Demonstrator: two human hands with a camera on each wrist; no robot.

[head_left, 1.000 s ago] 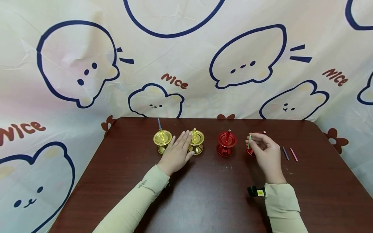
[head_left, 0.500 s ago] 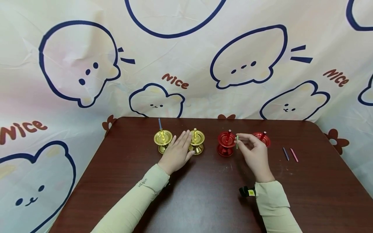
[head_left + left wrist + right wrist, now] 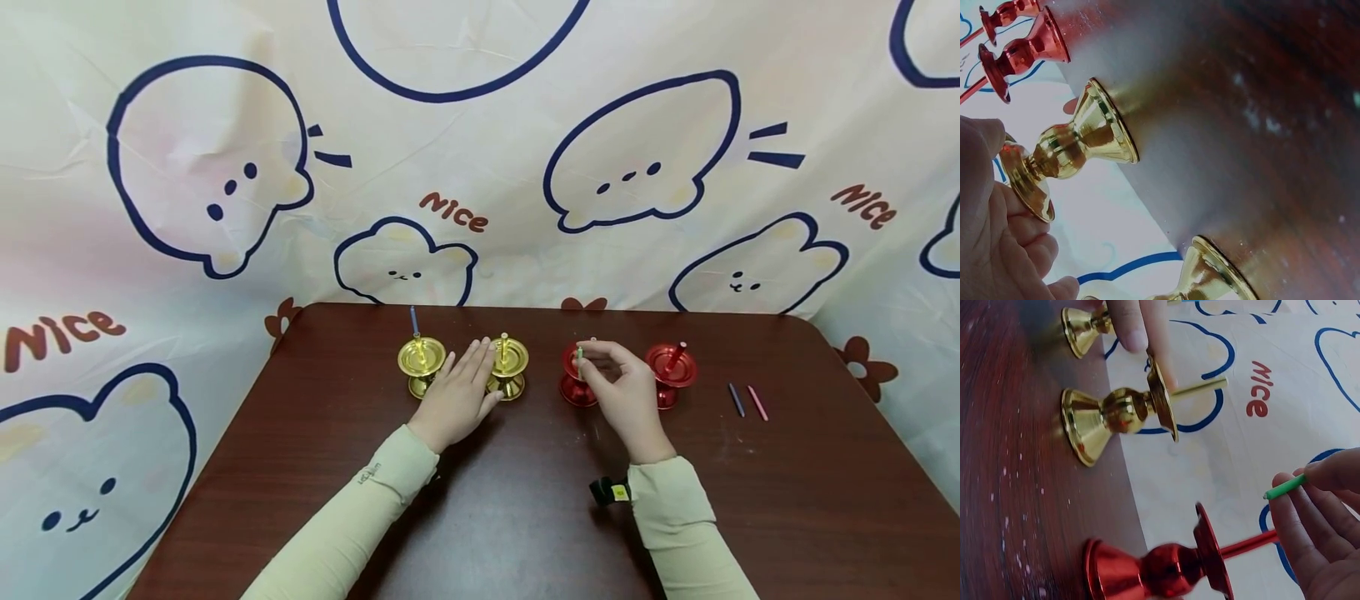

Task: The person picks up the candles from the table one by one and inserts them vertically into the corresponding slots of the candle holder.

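Note:
My right hand [image 3: 626, 404] pinches a short green candle [image 3: 1286, 486] between thumb and fingers. In the right wrist view the candle is beside the tip of the upright post of the left red candle holder [image 3: 1175, 570]. Straight fingers of my left hand [image 3: 456, 400] touch the dish rim of the right gold candle holder [image 3: 1063, 150]. To its left stands another gold candle holder [image 3: 422, 357], with a thin blue candle [image 3: 414, 322] upright on its post. The right red candle holder [image 3: 671, 365] is just past my right hand.
A blue candle [image 3: 737, 400] and a pink candle [image 3: 758, 403] lie on the brown table [image 3: 517, 517] at the right. A printed cloth [image 3: 510, 275] with cartoon bears hangs behind the table's far edge.
My right hand has moved left with the green candle, from the right red holder to the left red one. My left hand has stayed at the gold holder.

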